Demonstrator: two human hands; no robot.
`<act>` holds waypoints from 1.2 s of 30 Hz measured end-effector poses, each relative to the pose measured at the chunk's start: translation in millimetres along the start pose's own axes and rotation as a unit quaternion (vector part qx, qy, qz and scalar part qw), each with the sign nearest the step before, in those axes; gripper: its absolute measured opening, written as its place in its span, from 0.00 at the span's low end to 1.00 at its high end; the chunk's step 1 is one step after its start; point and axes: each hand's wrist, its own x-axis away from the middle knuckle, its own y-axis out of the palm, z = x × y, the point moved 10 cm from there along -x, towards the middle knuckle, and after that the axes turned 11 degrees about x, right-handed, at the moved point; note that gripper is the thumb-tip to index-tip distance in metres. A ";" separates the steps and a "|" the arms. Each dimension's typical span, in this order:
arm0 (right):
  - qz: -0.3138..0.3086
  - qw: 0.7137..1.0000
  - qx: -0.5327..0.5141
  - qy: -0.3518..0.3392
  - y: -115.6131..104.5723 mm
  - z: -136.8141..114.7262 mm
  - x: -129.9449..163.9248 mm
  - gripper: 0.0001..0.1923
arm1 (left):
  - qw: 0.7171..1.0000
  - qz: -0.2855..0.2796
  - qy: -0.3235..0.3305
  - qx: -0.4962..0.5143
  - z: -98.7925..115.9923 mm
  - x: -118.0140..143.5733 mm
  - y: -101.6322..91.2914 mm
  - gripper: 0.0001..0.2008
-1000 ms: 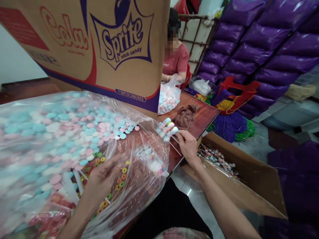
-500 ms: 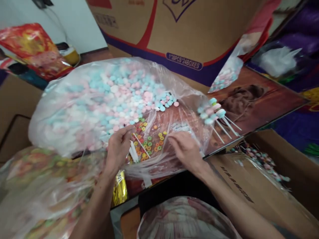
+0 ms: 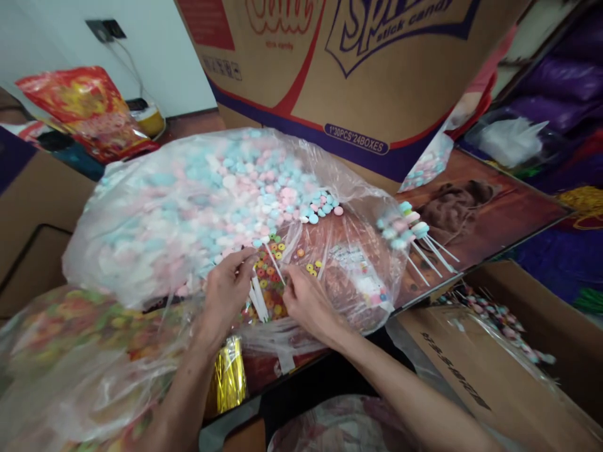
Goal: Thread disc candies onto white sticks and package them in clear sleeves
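My right hand pinches the lower end of a thin white stick, which slants up to the left. My left hand is closed, thumb against fingers, just left of the stick; what its fingertips hold is hidden. Several white sticks lie below the fingers, among small coloured ring candies on clear plastic. Behind my hands, a large clear bag bulges with pink, blue and white round candies. To the right, several sticks threaded with candies rest on the bag's edge, their bare ends pointing toward me.
A large printed carton stands behind the bag. Gold twist ties lie at the table's front edge. At the lower left sits a bag of ring candies; an open cardboard box at the right holds more candy sticks.
My right hand has moved left to the white stick and closed on its lower end. My left hand stays near the same spot. The view has shifted slightly.
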 end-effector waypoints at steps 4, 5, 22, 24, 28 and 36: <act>0.042 0.972 -0.226 0.054 -26.0 48.4 3.6 0.07 | 0.991 -0.089 0.087 -0.053 26.2 -18.2 40.1 0.13; 0.063 0.959 -0.268 0.072 -34.0 62.0 4.9 0.05 | 0.983 -0.125 0.107 -0.076 30.9 -23.1 57.6 0.13; 0.159 0.952 -0.230 0.127 -46.2 121.3 20.4 0.14 | 0.940 -0.096 0.216 -0.244 47.3 -92.2 170.4 0.22; 0.156 0.956 -0.211 0.129 -45.1 121.6 19.9 0.14 | 0.940 -0.125 0.169 -0.268 45.5 -110.1 183.6 0.28; 0.150 0.963 -0.185 0.125 -43.8 119.8 19.3 0.13 | 0.944 -0.188 0.107 -0.250 45.8 -127.6 212.0 0.29; 0.148 0.967 -0.171 0.113 -45.7 114.5 17.8 0.11 | 0.925 -0.213 0.232 -0.212 61.1 -86.3 220.2 0.16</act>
